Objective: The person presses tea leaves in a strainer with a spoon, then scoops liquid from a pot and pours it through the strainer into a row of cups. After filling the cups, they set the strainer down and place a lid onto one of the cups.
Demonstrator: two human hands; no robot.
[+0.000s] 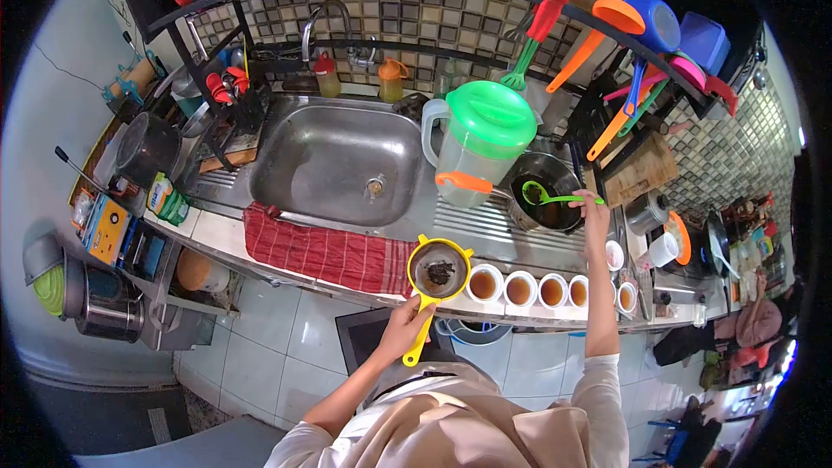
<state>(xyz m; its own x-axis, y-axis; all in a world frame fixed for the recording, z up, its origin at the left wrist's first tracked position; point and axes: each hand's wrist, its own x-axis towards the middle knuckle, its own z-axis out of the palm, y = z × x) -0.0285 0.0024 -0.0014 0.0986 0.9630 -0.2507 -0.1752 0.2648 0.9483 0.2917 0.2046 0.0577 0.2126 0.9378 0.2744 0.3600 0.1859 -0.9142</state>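
Note:
My left hand (pixel 402 329) is closed round the handle of a yellow strainer (pixel 412 276), which has dark wet leaves in its mesh and sits at the counter's front edge. My right hand (pixel 590 208) grips the end of a green ladle (pixel 555 198). The ladle's bowl is inside a metal pot (pixel 565 224) of dark liquid on the drainboard. Right of the strainer, several white cups (pixel 484 283) of brown liquid stand in a row along the counter edge. A clear pitcher with a green lid (pixel 490 120) and an orange-tipped handle (pixel 464 181) are beside the pot.
A steel sink (pixel 338 165) lies to the left, with a red checked cloth (pixel 321 251) along its front edge. Colourful utensils (pixel 624 78) hang from the rack at upper right. A stove with an orange plate (pixel 678 238) and a pan stands further right.

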